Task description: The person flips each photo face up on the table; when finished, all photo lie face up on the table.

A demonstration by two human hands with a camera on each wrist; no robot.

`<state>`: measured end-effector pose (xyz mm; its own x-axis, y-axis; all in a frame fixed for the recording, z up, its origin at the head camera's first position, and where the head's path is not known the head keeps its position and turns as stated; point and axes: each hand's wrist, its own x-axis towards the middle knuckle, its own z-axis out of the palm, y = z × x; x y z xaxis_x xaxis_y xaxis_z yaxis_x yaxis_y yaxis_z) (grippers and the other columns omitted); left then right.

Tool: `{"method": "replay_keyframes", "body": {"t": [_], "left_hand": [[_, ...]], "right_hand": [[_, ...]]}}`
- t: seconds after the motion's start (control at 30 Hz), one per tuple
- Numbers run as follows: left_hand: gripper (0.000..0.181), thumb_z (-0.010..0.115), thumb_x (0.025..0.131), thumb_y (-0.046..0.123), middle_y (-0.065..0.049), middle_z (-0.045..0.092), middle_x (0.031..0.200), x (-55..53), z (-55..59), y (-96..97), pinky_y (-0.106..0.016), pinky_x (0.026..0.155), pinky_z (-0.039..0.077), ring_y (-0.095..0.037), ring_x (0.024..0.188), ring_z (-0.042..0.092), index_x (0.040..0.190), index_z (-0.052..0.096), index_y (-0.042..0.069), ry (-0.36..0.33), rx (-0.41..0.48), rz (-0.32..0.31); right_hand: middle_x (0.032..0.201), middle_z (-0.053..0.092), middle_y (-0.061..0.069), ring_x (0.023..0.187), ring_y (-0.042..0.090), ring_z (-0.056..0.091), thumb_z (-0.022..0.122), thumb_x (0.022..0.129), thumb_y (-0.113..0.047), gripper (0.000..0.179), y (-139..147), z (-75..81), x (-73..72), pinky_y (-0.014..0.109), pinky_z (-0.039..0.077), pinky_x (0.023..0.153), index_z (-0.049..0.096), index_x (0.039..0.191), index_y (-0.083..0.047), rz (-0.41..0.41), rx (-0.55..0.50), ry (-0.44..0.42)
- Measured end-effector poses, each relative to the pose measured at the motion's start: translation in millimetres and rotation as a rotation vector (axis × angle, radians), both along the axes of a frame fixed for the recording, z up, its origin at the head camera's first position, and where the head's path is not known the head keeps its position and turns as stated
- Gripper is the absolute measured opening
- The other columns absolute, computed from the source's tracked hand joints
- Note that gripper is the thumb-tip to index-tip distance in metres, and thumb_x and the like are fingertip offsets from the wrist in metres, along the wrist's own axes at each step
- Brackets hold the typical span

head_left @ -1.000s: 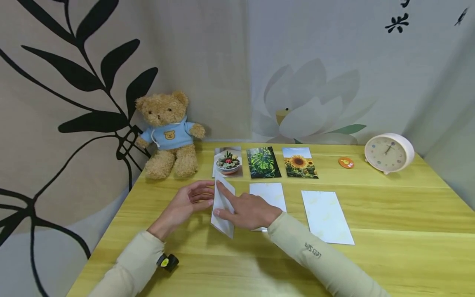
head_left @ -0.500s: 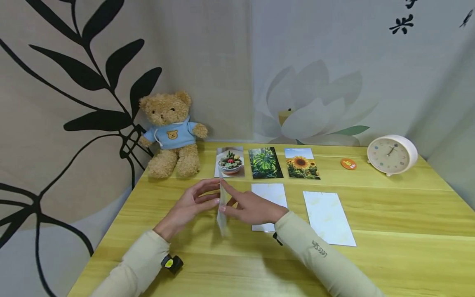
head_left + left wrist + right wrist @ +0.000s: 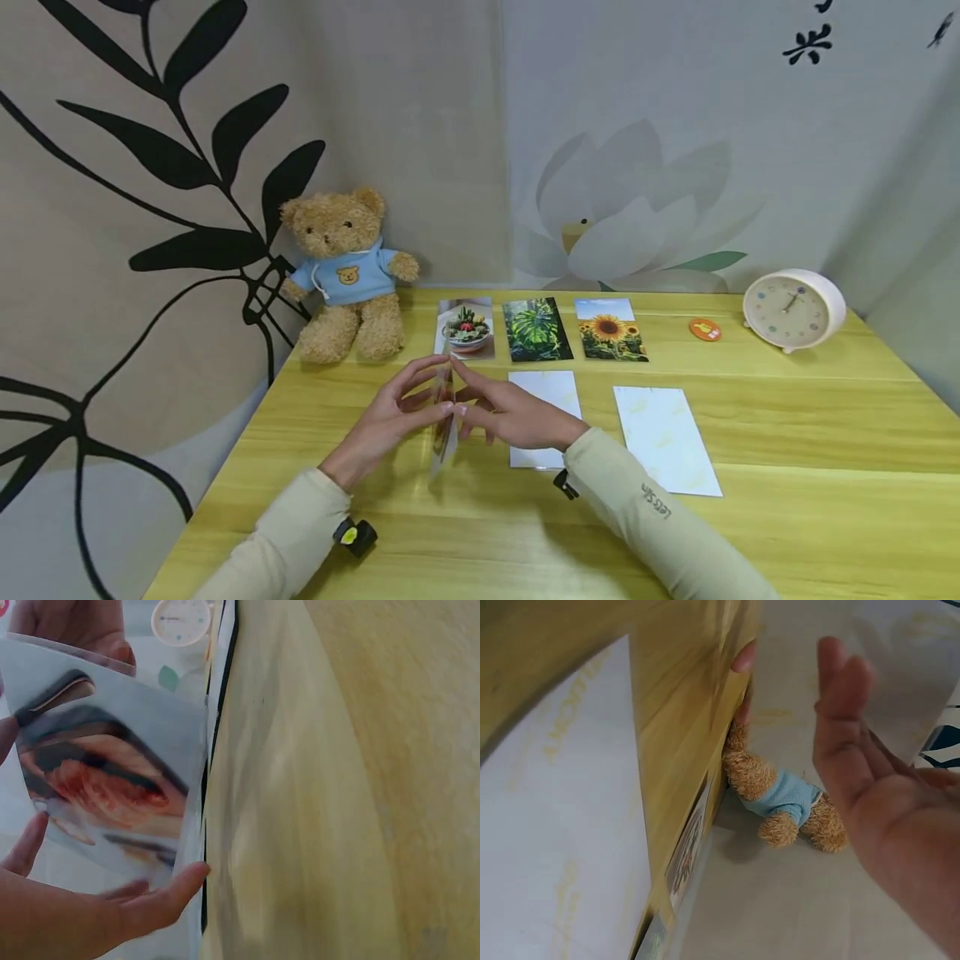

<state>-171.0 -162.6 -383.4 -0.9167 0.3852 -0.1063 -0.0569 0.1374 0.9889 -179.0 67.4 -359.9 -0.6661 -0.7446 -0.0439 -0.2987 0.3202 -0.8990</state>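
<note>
My left hand (image 3: 386, 421) pinches a thin card (image 3: 444, 421), thumb on the near edge and fingers towards the far one; the card stands upright above the counter (image 3: 787, 537), almost edge-on from my head, between my two hands. Its picture side faces the left wrist view, where I see reddish food in a dark dish, a little blurred; its white back is turned towards my right hand (image 3: 521, 412). That hand has its index fingertip near the card's top and its thumb beside my left thumb; whether it pinches the card or merely touches it, I cannot tell.

Just to the right of the card, a white card (image 3: 547, 385) lies flat, partly covered by my right hand; farther right lies another white sheet (image 3: 667, 442), apart from the first and turned slightly askew. Along the back runs a row of three photo cards: the succulent bowl (image 3: 467, 329) on the left, just behind my fingertips; the green leaf (image 3: 537, 329) in the middle; the sunflower (image 3: 610, 329) on the right. A teddy bear (image 3: 347, 275) in a blue hoodie sits at the back left; an orange disc (image 3: 706, 330) lies at the back right, near a round white clock (image 3: 793, 310); both my sleeves are pale, the right one with dark lettering.
</note>
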Motion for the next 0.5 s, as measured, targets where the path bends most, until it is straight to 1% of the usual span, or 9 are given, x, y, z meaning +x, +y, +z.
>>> {"method": "replay_keyframes", "body": {"t": [0.03, 0.13, 0.23, 0.27, 0.4, 0.47, 0.5], "left_hand": [[0.060, 0.066, 0.099, 0.023, -0.007, 0.022, 0.167, 0.2, 0.4, 0.8, -0.061, 0.115, 0.038, -0.045, 0.152, 0.024, 0.151, 0.039, 0.037, 0.004, -0.008, 0.004], [0.061, 0.068, 0.097, 0.025, -0.007, 0.019, 0.168, 1.0, 1.2, 2.4, -0.062, 0.111, 0.042, -0.047, 0.151, 0.025, 0.150, 0.040, 0.041, 0.010, -0.039, 0.023], [0.064, 0.070, 0.096, 0.024, -0.007, 0.016, 0.168, 2.4, 1.3, 2.3, -0.061, 0.108, 0.045, -0.049, 0.150, 0.025, 0.150, 0.040, 0.040, 0.021, -0.057, 0.026], [0.065, 0.071, 0.095, 0.024, -0.007, 0.017, 0.168, 2.8, 1.3, 2.1, -0.060, 0.106, 0.047, -0.049, 0.149, 0.026, 0.150, 0.041, 0.039, 0.025, -0.065, 0.030], [0.068, 0.076, 0.091, 0.021, -0.007, 0.024, 0.164, 3.4, 2.2, 1.0, -0.054, 0.103, 0.051, -0.046, 0.148, 0.030, 0.150, 0.044, 0.035, 0.043, -0.093, 0.051], [0.069, 0.076, 0.090, 0.020, -0.011, 0.029, 0.161, 3.5, 3.7, 0.8, -0.052, 0.102, 0.052, -0.045, 0.147, 0.031, 0.150, 0.044, 0.032, 0.049, -0.118, 0.068], [0.069, 0.076, 0.090, 0.019, -0.011, 0.030, 0.161, 3.5, 4.3, 0.7, -0.052, 0.103, 0.052, -0.044, 0.147, 0.031, 0.151, 0.043, 0.030, 0.047, -0.129, 0.076]], "right_hand": [[0.142, 0.058, 0.017, 0.100, 0.039, 0.068, 0.041, 0.109, -0.031, 0.067, 0.2, -0.3, -0.3, 0.055, 0.057, 0.077, -0.001, 0.162, -0.030, -0.007, -0.014, 0.008], [0.130, 0.065, 0.018, 0.096, 0.039, 0.068, 0.041, 0.110, -0.026, 0.065, 1.1, -1.6, -1.3, 0.056, 0.056, 0.076, 0.004, 0.163, -0.027, -0.034, -0.049, 0.022], [0.121, 0.069, 0.016, 0.094, 0.037, 0.068, 0.043, 0.109, -0.025, 0.064, 2.0, -4.3, -2.7, 0.056, 0.056, 0.075, 0.008, 0.163, -0.025, -0.063, -0.074, 0.012], [0.119, 0.070, 0.015, 0.095, 0.037, 0.068, 0.043, 0.109, -0.025, 0.064, 2.3, -5.5, -3.3, 0.056, 0.056, 0.075, 0.010, 0.163, -0.024, -0.073, -0.084, 0.001], [0.123, 0.070, 0.015, 0.096, 0.043, 0.067, 0.047, 0.107, -0.022, 0.062, 3.8, -9.8, -6.4, 0.056, 0.056, 0.075, 0.019, 0.162, -0.019, -0.112, -0.131, -0.026], [0.127, 0.068, 0.017, 0.094, 0.046, 0.066, 0.051, 0.106, -0.021, 0.061, 5.2, -11.7, -8.3, 0.056, 0.056, 0.077, 0.023, 0.161, -0.017, -0.144, -0.160, -0.041], [0.128, 0.068, 0.018, 0.094, 0.047, 0.065, 0.052, 0.106, -0.020, 0.061, 6.1, -12.8, -9.2, 0.056, 0.056, 0.079, 0.026, 0.161, -0.017, -0.164, -0.174, -0.051]]}}
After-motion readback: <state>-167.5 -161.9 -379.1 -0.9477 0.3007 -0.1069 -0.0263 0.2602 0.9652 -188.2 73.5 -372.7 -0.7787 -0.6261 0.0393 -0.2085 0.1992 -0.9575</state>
